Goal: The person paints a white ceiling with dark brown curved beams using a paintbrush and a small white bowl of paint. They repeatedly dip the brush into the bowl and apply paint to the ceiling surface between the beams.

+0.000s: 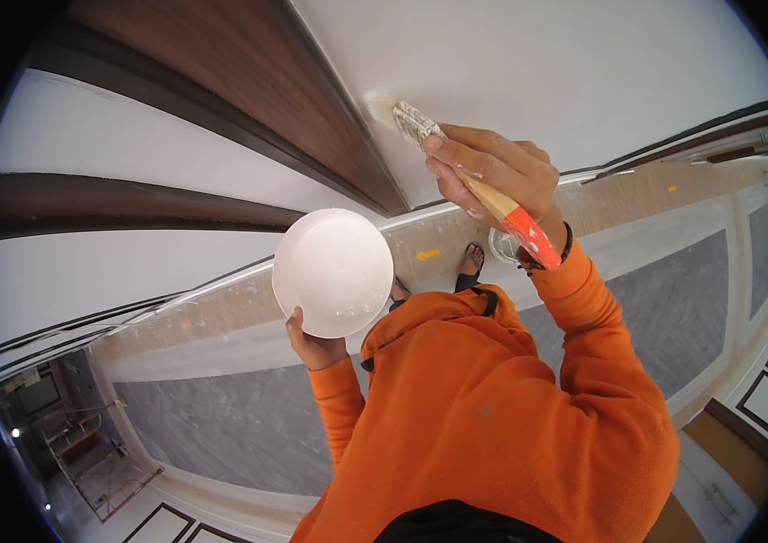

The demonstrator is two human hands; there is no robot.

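Note:
My right hand (502, 172) grips a paintbrush (495, 201) with a wooden handle, red toward its end, and a paint-caked ferrule. Its pale bristles touch or nearly touch the white wall (538, 63), close to the dark trim of a brown wooden door frame (221, 63). Lower and to the left, my left hand (316, 344) holds a round white bowl (334, 271) by its near edge, thumb on the rim. White or pale paint seems to lie inside the bowl; how much I cannot tell. Specks of white paint mark my right fingers.
By my sandalled feet (472, 262) stands a clear round container (503, 244), partly hidden behind my right wrist. Yellow arrows (427, 255) mark the beige floor strip along the wall. Grey covering (221, 434) lies behind me. Metal scaffolding (99, 452) stands at the far lower left.

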